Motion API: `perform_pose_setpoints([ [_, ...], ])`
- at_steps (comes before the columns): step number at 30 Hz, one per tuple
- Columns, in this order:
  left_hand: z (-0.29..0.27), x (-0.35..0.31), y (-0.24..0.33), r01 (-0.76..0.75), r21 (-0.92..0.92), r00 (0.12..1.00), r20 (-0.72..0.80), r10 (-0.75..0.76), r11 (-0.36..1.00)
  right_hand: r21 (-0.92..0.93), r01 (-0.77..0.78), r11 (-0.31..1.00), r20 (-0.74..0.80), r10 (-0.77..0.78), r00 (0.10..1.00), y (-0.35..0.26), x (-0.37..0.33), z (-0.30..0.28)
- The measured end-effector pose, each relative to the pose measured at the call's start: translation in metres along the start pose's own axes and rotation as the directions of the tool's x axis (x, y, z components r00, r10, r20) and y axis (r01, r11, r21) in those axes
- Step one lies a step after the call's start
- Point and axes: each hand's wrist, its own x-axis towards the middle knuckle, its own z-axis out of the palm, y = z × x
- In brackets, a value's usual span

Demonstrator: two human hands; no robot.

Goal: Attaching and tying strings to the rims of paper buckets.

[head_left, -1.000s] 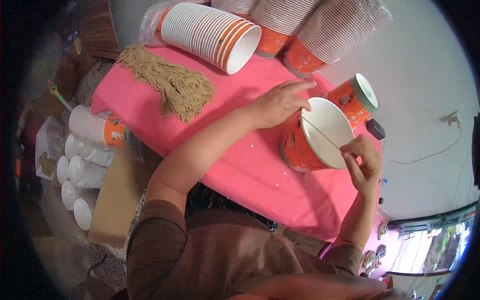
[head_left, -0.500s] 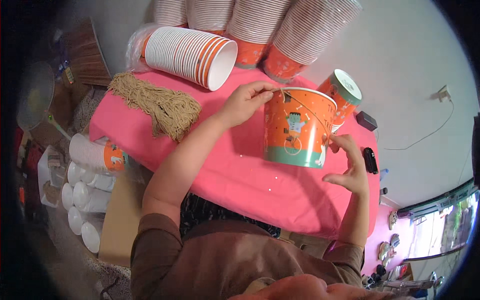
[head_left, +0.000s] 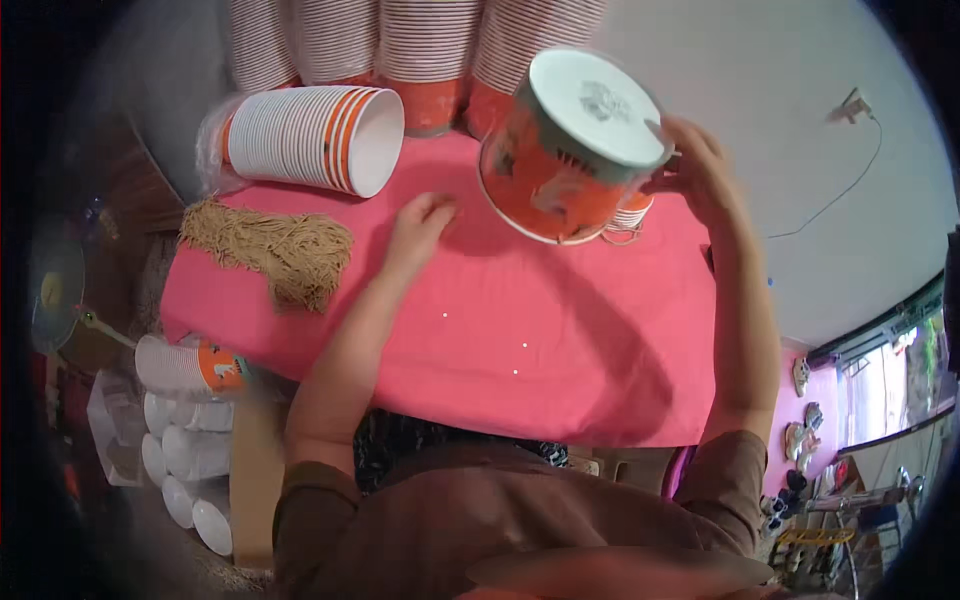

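An orange paper bucket with a green band and a pale base is held upside down and tilted above the far right of the table. My right hand grips it at its right side near the base; some fingers are hidden behind it. My left hand hovers over the pink cloth, left of the bucket, its fingers loosely curled with a small gap and nothing visible between them. Partly hidden behind the bucket is another stacked bucket, with a loop of string beside it.
A bundle of tan string lies on the pink-covered table. Beyond it, a stack of nested buckets rests on its side. Tall bucket stacks stand along the back. More wrapped white cups or buckets are piled at lower left.
The bucket has turned from upright to upside down and moved up, away from me. My left hand has let go and drawn back leftward. My right hand has taken hold of it.
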Motion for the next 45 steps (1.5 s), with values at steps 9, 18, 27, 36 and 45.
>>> perform_pose_setpoints([
  [9, -0.003, -0.005, -0.002, 0.110, -0.068, 0.987, 0.129, -0.101, 0.992, -0.090, -0.074, 0.993, -0.071, 0.068, 0.995, -0.011, 0.053, -0.049],
  [18, 0.002, -0.005, -0.004, 0.138, -0.079, 0.971, 0.208, -0.119, 0.987, -0.034, -0.003, 0.999, -0.209, -0.004, 0.978, -0.025, 0.113, -0.135],
  [27, -0.001, -0.006, -0.007, 0.121, -0.027, 0.966, 0.231, -0.112, 0.992, -0.107, -0.083, 0.991, -0.247, 0.054, 0.968, 0.028, 0.140, -0.112],
  [36, 0.003, -0.005, -0.006, 0.107, -0.011, 0.958, 0.269, -0.100, 0.994, -0.035, -0.236, 0.971, -0.288, 0.216, 0.933, 0.067, 0.131, -0.120],
  [45, 0.001, -0.007, -0.001, 0.096, -0.012, 0.958, 0.271, -0.089, 0.995, -0.035, -0.278, 0.960, -0.258, 0.260, 0.931, 0.087, 0.118, -0.121],
])
